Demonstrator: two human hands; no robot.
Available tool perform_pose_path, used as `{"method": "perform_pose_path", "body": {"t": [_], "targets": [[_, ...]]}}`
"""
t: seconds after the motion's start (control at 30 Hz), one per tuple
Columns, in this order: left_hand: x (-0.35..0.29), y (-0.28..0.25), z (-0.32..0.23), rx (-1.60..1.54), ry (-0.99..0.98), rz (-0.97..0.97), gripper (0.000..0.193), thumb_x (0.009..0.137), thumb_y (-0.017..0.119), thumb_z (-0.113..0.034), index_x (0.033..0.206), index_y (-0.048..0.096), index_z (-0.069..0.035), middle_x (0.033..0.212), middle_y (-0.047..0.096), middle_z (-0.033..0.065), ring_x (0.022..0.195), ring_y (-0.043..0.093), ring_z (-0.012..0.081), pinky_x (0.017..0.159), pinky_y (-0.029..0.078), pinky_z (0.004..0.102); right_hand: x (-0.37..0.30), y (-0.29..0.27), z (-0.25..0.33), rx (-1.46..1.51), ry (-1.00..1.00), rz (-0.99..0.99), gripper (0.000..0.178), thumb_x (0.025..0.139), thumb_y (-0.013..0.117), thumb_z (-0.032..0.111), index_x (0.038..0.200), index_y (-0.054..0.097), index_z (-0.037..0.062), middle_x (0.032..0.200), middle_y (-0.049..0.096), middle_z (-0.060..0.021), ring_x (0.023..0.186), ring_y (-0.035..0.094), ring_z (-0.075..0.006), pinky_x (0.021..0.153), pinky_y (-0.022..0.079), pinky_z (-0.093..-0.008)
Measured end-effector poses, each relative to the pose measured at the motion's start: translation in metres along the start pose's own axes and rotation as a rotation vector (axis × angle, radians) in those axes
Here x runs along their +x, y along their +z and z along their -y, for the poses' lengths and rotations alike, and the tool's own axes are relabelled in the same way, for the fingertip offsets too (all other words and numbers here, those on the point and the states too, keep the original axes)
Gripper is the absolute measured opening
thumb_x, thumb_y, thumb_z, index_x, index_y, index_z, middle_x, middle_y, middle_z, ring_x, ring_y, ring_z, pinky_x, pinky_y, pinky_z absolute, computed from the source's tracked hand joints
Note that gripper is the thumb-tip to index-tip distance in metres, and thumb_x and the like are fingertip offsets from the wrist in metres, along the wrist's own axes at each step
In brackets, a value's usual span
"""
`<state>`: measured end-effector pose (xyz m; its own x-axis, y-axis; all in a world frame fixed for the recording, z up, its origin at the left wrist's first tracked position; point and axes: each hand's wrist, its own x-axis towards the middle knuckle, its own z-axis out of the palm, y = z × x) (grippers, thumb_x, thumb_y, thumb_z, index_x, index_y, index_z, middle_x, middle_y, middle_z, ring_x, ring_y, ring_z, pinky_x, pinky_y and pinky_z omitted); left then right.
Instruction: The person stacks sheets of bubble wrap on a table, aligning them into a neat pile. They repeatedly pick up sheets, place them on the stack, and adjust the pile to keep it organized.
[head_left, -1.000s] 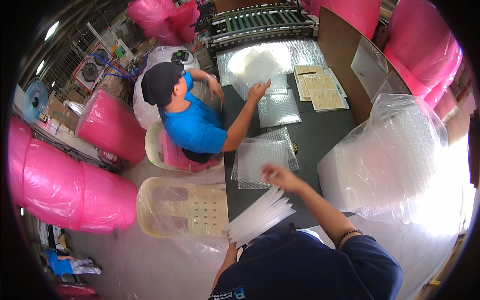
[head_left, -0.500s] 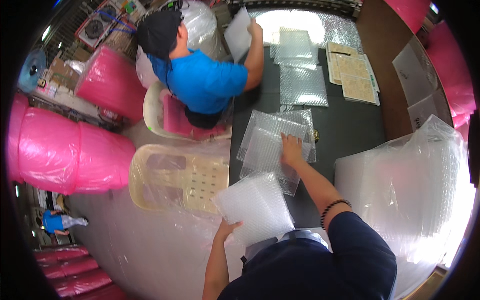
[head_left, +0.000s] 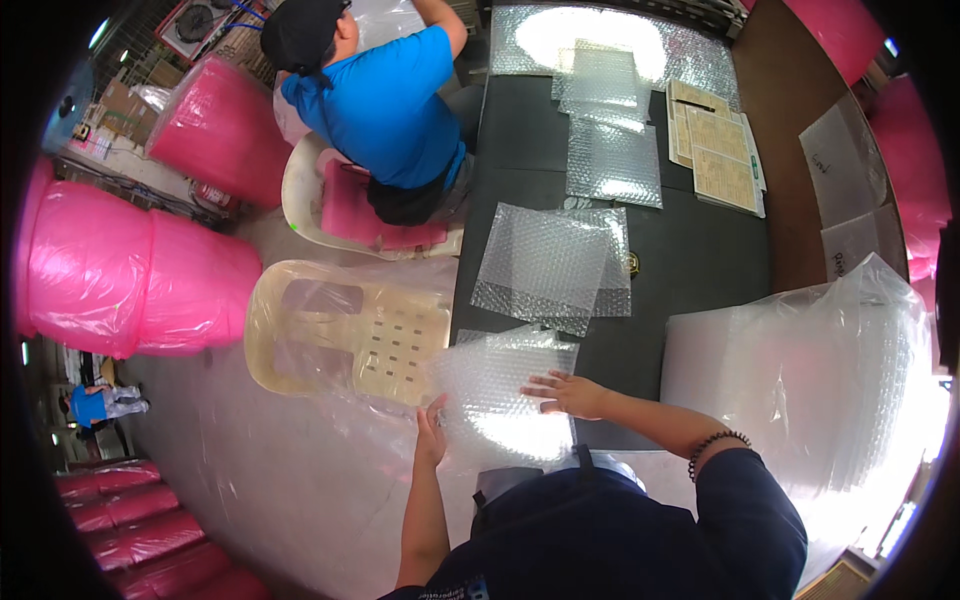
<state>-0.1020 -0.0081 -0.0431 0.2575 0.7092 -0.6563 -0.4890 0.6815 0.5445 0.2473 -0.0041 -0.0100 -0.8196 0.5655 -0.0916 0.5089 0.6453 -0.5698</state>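
Observation:
A loose stack of clear bubble wrap sheets (head_left: 490,385) lies in front of me, partly over the near left edge of the black table (head_left: 620,390). At its left edge, my left hand (head_left: 430,435) holds the stack, with the far side of the grip hidden. My right hand (head_left: 568,394) rests on the stack's right part, fingers spread and holding nothing. Just beyond lies a second fanned pile of bubble wrap sheets (head_left: 550,262). Farther back are more bubble wrap sheets (head_left: 613,160), laid in overlapping groups.
On the left, a co-worker in a blue shirt (head_left: 375,120) sits at the table. An unoccupied cream plastic chair (head_left: 270,350) stands nearer me. Papers with a pen (head_left: 715,150) lie at the far right. A large plastic-covered stack (head_left: 790,370) stands right; pink rolls (head_left: 200,290) line the left.
My right hand has left the farther pile and come back to the near stack. That stack now lies flatter and partly on the table. The co-worker's raised sheet has gone out of view.

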Motion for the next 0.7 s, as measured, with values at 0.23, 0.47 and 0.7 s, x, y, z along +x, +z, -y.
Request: {"method": "perform_pose_path", "body": {"t": [0.23, 0.47, 0.7], "targets": [[-0.003, 0.028, 0.003, 0.965, 0.297, -0.122, 0.072, 0.069, 0.074, -0.014, 0.127, 0.032, -0.008, 0.128, 0.037, 0.0132, 0.121, 0.033, 0.0256, 0.101, 0.028, 0.0372, 0.054, -0.092, -0.086, 0.356, 0.52, -0.589, 0.058, 0.07, 0.065, 0.013, 0.124, 0.046, 0.0084, 0.13, 0.044, -0.015, 0.12, 0.041, -0.0317, 0.103, 0.03, -0.039], [-0.013, 0.029, 0.015, 0.982, 0.341, -0.16, 0.073, 0.069, 0.074, -0.016, 0.128, 0.032, -0.007, 0.13, 0.035, 0.0143, 0.124, 0.03, 0.0264, 0.103, 0.024, 0.038, 0.048, -0.128, -0.151, -0.247, 1.092, -0.349, 0.068, 0.065, 0.074, 0.024, 0.125, 0.046, 0.0094, 0.119, 0.05, -0.0175, 0.114, 0.047, -0.031, 0.095, 0.038, -0.0405], [-0.003, 0.005, 0.029, 0.924, 0.387, -0.104, 0.075, 0.068, 0.075, -0.018, 0.129, 0.032, -0.007, 0.129, 0.035, 0.0144, 0.124, 0.031, 0.0271, 0.104, 0.025, 0.0377, 0.004, -0.259, -0.052, -0.241, 0.821, -0.744, 0.04, 0.07, 0.059, 0.003, 0.107, 0.059, 0.0168, 0.118, 0.053, -0.0112, 0.093, 0.056, -0.0297, 0.075, 0.043, -0.0413]]}}
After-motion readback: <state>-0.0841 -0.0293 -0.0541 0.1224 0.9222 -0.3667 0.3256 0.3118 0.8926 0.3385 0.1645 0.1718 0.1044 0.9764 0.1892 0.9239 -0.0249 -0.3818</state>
